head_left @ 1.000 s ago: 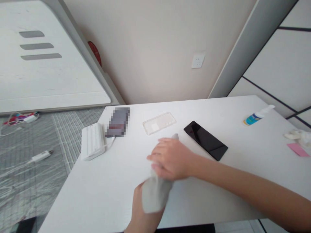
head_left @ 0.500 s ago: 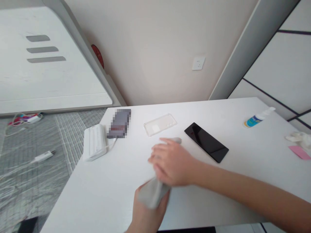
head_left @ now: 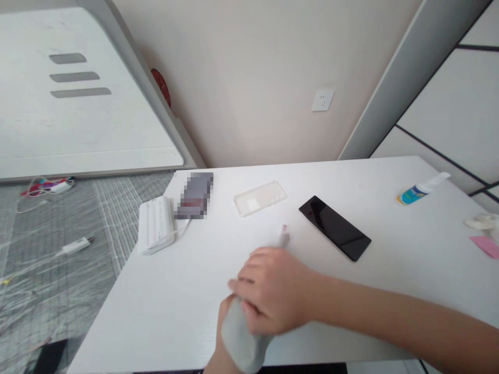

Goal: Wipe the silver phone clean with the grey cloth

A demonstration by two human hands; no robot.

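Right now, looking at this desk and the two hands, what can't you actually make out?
- Left hand, head view: mostly hidden under the grey cloth and the right hand; its grip is unclear.
- Cloth: its lower end is cut off by the bottom edge.
- Pixelated object beside the white box: blurred out.
- Spray bottle: label too small to read.
- Pink slip: cut off by the right edge.

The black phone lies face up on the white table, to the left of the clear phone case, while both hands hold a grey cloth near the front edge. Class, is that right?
Not quite. The head view shows the black phone to the right of the clear phone case, not the left. It lies on the white table, and the right hand and left hand hold the grey cloth near the front edge.
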